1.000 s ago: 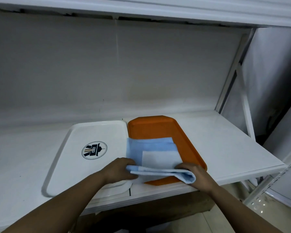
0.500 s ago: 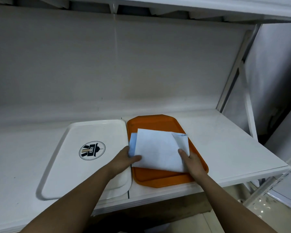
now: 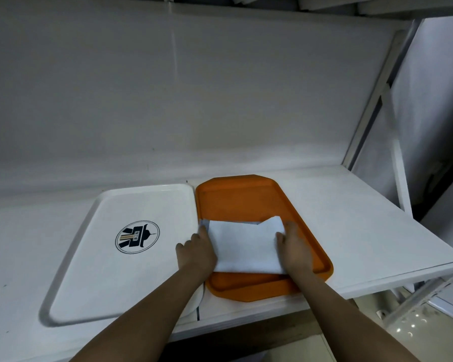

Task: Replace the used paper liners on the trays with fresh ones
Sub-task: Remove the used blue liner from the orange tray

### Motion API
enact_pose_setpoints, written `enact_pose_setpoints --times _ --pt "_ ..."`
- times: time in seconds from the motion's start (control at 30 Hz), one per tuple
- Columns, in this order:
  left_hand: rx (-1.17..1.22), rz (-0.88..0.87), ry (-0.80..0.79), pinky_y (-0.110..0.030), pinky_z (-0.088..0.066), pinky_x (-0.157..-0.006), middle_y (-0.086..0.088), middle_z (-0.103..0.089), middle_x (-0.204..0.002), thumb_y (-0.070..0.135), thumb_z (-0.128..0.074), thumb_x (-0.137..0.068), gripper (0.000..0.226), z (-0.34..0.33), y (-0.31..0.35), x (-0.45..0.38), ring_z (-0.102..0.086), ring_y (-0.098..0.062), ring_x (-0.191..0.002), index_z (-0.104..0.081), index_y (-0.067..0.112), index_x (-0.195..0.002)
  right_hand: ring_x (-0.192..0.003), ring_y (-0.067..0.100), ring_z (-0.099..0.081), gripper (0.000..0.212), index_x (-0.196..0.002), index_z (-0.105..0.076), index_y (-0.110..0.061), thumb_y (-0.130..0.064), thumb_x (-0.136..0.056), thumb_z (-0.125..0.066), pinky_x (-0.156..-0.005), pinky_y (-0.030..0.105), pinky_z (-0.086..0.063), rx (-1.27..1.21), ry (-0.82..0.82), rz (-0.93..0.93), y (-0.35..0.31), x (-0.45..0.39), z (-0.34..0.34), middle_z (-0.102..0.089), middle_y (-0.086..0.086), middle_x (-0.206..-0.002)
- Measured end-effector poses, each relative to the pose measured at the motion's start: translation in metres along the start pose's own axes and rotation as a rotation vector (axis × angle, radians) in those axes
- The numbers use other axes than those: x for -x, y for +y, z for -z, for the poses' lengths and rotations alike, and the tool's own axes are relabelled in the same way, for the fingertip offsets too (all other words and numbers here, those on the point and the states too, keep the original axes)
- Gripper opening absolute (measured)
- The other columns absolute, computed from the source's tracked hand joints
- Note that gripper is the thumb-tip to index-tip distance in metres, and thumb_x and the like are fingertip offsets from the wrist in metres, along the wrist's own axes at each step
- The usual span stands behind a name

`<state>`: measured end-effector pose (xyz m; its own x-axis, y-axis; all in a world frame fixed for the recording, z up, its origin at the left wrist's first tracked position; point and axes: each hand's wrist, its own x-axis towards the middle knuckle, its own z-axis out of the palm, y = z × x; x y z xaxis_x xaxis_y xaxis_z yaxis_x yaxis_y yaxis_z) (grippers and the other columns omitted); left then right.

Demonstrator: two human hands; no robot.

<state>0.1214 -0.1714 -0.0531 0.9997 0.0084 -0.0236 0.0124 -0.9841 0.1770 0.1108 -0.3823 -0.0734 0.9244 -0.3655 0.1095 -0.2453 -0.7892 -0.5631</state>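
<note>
Both hands flank the folded white paper liner [image 3: 242, 246] lying on the orange tray [image 3: 246, 199]: left hand [image 3: 198, 253] and right hand [image 3: 294, 250] pinch its side edges. Uneven pulling could tear it (a corner already curls) or skew it toward the white tray [image 3: 110, 270].

White shelf [image 3: 351, 218] carries 2 trays: white [image 3: 94, 270], orange [image 3: 236, 197].

A folded white paper liner [image 3: 243, 246] lies across the near half of a rectangular orange plastic tray [image 3: 246, 199]; beside it, touching, sits a white logo-printed tray [image 3: 110, 270], bare.
</note>
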Motion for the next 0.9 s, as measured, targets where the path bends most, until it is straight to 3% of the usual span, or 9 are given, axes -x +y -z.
enact_pose_setpoints --times 0.1,0.2,0.37,0.5,0.6,0.7,0.8,0.83,0.9 --pt "-0.083 -0.017 -0.015 -0.034 -0.038 -0.093 -0.008 -0.047 -0.129 0.022 -0.042 -0.094 0.05 0.003 0.008 0.002 -0.055 -0.023 -0.113 -0.025 0.012 -0.14 -0.071 0.009 -0.053 0.047 -0.144 -0.023 -0.018 -0.032 -0.101 -0.035 -0.061 0.023 -0.044 0.159 -0.085 0.114 -0.002 0.001 0.002 -0.054 -0.002 -0.088" --pt "0.014 0.023 -0.001 -0.032 -0.04 -0.086 -0.007 -0.048 -0.123 0.026 -0.04 -0.095 0.042 0.003 0.01 0.002 -0.056 -0.021 -0.105 -0.031 0.012 -0.133 -0.073 0.01 -0.049 0.062 -0.149 -0.005 -0.022 -0.036 -0.099 -0.039 -0.062 0.02 -0.04 0.297 -0.175 0.22 -0.004 -0.001 0.005 -0.057 0.005 -0.107" --pt "0.043 -0.01 0.023 -0.029 -0.038 -0.068 -0.009 -0.04 -0.129 0.033 -0.037 -0.097 0.057 0.0 0.007 0.0 -0.062 -0.024 -0.092 -0.014 0.015 -0.147 -0.092 0.019 -0.061 0.063 -0.151 -0.004 -0.023 -0.03 -0.099 -0.04 -0.071 0.024 -0.046 0.22 -0.059 0.184 -0.006 -0.007 0.0 -0.051 0.009 -0.127" --pt "-0.158 -0.083 0.019 -0.036 -0.039 -0.09 -0.013 -0.026 -0.144 0.042 -0.033 -0.097 0.057 -0.002 0.005 -0.002 -0.047 -0.026 -0.117 -0.02 0.016 -0.146 -0.105 0.025 -0.059 0.058 -0.148 -0.011 -0.026 -0.034 -0.099 -0.04 -0.084 0.029 -0.051 0.262 -0.096 0.123 -0.007 -0.01 -0.008 -0.041 0.011 -0.136" --pt "-0.219 -0.209 0.003 -0.048 -0.01 -0.116 -0.008 0.0 -0.159 0.042 -0.029 -0.098 0.059 -0.003 0.008 -0.005 -0.006 -0.03 -0.146 -0.014 0.021 -0.151 -0.114 0.026 -0.053 0.05 -0.144 -0.023 -0.024 -0.035 -0.098 -0.039 -0.09 0.032 -0.05 0.343 -0.068 0.082 -0.007 -0.01 -0.012 -0.036 0.012 -0.14" --pt "-0.174 -0.394 -0.054 -0.045 0.01 -0.117 -0.003 0.007 -0.161 0.044 -0.023 -0.1 0.058 -0.009 0.021 -0.01 0.012 -0.024 -0.147 -0.008 0.026 -0.153 -0.139 0.029 -0.027 0.055 -0.147 -0.026 -0.024 -0.045 -0.096 -0.02 -0.11 0.041 -0.031 0.501 -0.015 0.199 -0.007 -0.011 -0.011 -0.024 0.01 -0.154" --pt "-0.107 -0.446 -0.198 -0.042 0.01 -0.118 -0.002 0.013 -0.16 0.052 -0.02 -0.099 0.064 -0.02 0.033 -0.016 0.015 -0.021 -0.147 0.0 0.025 -0.153 -0.148 0.021 -0.001 0.1 -0.152 -0.011 -0.024 -0.071 -0.071 0.022 -0.118 0.043 -0.006 0.485 -0.219 0.359 -0.006 -0.011 -0.016 -0.006 0.001 -0.161" --pt "-0.097 -0.436 -0.242 -0.041 0.01 -0.118 -0.001 0.015 -0.159 0.054 -0.02 -0.098 0.065 -0.023 0.033 -0.017 0.016 -0.021 -0.147 0.003 0.026 -0.153 -0.148 0.019 0.004 0.107 -0.152 -0.006 -0.024 -0.079 -0.066 0.025 -0.118 0.042 -0.002 0.457 -0.289 0.337 -0.005 -0.012 -0.019 -0.001 0.0 -0.161" --pt "-0.091 -0.403 -0.272 -0.043 0.01 -0.119 -0.001 0.018 -0.159 0.059 -0.02 -0.097 0.069 -0.032 0.032 -0.02 0.018 -0.022 -0.146 0.007 0.028 -0.152 -0.148 0.019 0.009 0.088 -0.152 0.001 -0.026 -0.077 -0.081 0.003 -0.118 0.043 0.0 0.412 -0.368 0.232 0.0 -0.017 -0.023 0.007 0.0 -0.161"
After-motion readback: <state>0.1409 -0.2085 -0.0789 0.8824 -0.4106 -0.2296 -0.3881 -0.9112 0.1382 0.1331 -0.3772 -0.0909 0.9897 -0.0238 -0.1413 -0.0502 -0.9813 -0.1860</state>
